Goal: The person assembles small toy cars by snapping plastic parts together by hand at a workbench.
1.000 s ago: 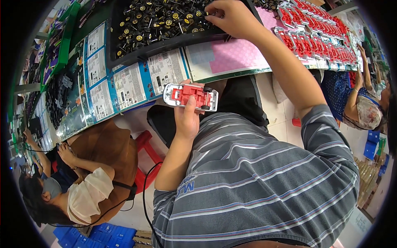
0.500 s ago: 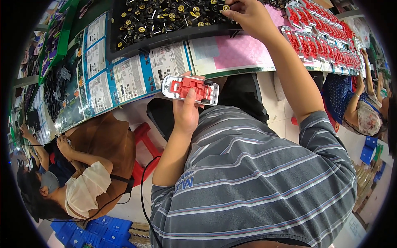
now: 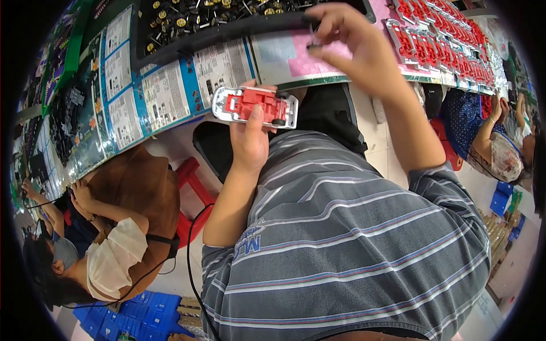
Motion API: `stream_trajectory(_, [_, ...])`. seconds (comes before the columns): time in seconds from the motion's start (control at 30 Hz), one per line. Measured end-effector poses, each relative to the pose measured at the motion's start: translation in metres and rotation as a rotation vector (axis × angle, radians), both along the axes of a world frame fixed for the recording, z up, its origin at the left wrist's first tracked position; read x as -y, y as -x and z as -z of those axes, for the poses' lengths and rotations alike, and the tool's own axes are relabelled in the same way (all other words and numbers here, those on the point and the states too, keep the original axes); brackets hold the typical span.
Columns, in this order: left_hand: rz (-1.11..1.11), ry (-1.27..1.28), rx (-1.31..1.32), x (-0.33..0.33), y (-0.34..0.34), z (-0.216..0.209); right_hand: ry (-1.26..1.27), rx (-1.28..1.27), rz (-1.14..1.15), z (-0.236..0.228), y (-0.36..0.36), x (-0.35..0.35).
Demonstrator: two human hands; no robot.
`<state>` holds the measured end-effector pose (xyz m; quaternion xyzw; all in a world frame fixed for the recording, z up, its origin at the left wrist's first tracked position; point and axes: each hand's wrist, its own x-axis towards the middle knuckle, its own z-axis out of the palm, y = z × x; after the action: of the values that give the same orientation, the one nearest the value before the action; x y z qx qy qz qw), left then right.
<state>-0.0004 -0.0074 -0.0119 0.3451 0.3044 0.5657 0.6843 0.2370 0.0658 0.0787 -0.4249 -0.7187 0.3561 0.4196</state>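
Observation:
My left hand (image 3: 250, 142) grips a toy car (image 3: 232, 107) held upside down, thumb pressed on its red underside. The car has a white-silver body shell, and black wheels (image 3: 278, 121) sit at its right end. At its left end I see no wheels. To the upper right, my right hand (image 3: 355, 48), blurred by motion, pinches a small wheel axle (image 3: 311, 35) with a dark wheel at each end. This hand hovers past the near edge of a black tray (image 3: 227, 42) heaped with wheel axles that have yellow and black hubs.
Rows of red-and-white toy car bodies (image 3: 435, 54) lie on the table at the right. Printed sheets (image 3: 165, 96) cover the table's left part, beside dark plastic parts (image 3: 68, 113). Co-workers sit at left and right. A red stool (image 3: 190, 187) stands at my left.
My right hand has come back from the tray toward me, carrying a wheel axle out of it. The left hand still holds the toy car, slightly further up and left in the picture.

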Motion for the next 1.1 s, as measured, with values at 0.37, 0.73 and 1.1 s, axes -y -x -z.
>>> stream_trajectory(0.37, [-0.087, -0.148, -0.069, 0.012, -0.005, 0.002, 0.082, 0.041, -0.071, 0.020, 0.041, 0.080])
stream_trajectory(0.73, [-0.103, -0.190, -0.029, 0.017, -0.003, -0.001, 0.025, 0.003, -0.073, 0.028, 0.037, 0.086])
stream_trajectory(1.1, [-0.109, -0.214, -0.043, 0.019, -0.004, 0.002, 0.046, -0.008, -0.078, 0.032, 0.038, 0.086])
